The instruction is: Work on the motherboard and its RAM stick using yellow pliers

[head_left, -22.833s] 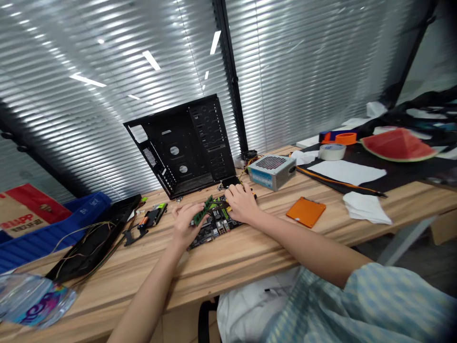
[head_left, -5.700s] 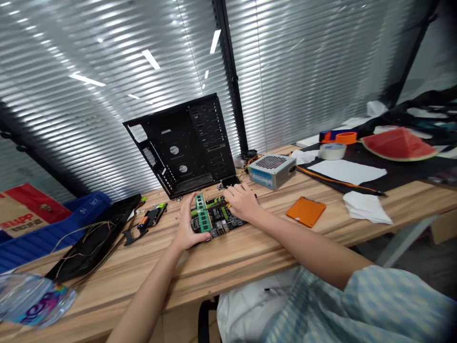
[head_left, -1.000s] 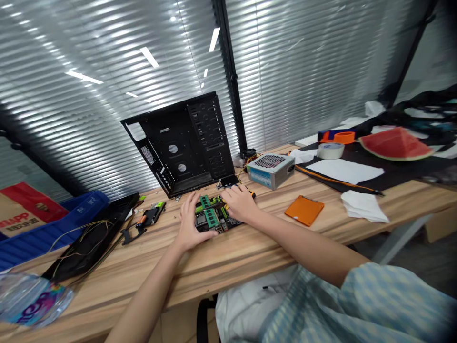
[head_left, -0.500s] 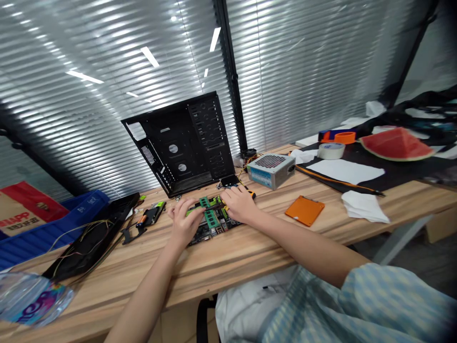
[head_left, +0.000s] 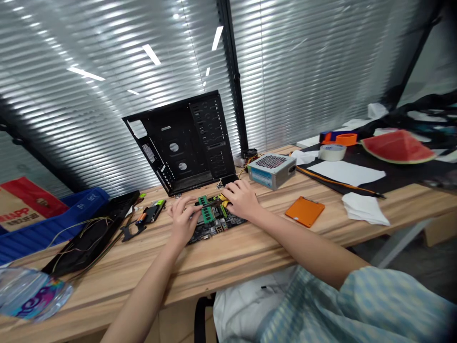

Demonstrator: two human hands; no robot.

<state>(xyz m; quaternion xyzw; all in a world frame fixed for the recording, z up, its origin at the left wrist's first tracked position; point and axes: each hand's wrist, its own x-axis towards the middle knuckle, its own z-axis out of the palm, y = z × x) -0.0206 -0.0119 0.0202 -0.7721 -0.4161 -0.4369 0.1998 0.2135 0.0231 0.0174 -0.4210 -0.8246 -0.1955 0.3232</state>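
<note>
A motherboard (head_left: 219, 226) lies on the wooden table, with a green memory module (head_left: 207, 215) showing on it. Over the board, my right hand (head_left: 243, 199) is closed on a yellow-handled tool (head_left: 224, 200) whose dark narrow front points left; its exact kind is unclear. At the board's left side is my left hand (head_left: 184, 218), fingers bent and thumb near the tool's dark end. What its fingertips pinch is too small to make out. Both hands partly cover the board.
Behind the board a black computer case (head_left: 185, 143) stands open. A power supply (head_left: 272, 170) and an orange drive plate (head_left: 304, 211) lie right; a blue bin (head_left: 78, 209), a black panel with wires (head_left: 89, 243) and a water bottle (head_left: 34, 295) are left.
My right hand has shifted slightly, and more of the yellow handle shows at its left side. My left hand's fingers have moved a little left, off the memory module.
</note>
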